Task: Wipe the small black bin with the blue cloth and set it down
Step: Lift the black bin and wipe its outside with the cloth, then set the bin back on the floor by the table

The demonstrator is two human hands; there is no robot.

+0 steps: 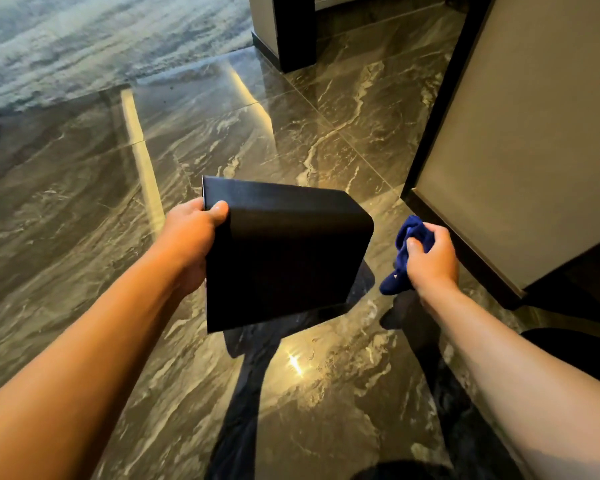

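Our left hand [191, 233] pinched the small black bin [281, 254] by its left rim, tipped sideways above the marble floor [84, 209]. Just to its right, our right hand [430, 258] held the blue cloth [404, 251] bunched, apart from the bin.

The left hand [191, 237] holds a black bin [278, 258] in the air above the floor [84, 209], thumb on the near face, the other fingers hidden behind the rim edge. The bin is tipped so its rim points away from that grip, to the left, and its rounded bottom edge lies to the grip's right. Beyond that bottom edge, well apart from the bin and not touching it, the right hand [430, 258] is closed around a bunched blue cloth [407, 251]; folds stick out above and below that grip. The floor is glossy dark marble, and the bin's shadow falls just below it. A beige wall panel [520, 140] stands right of the cloth.
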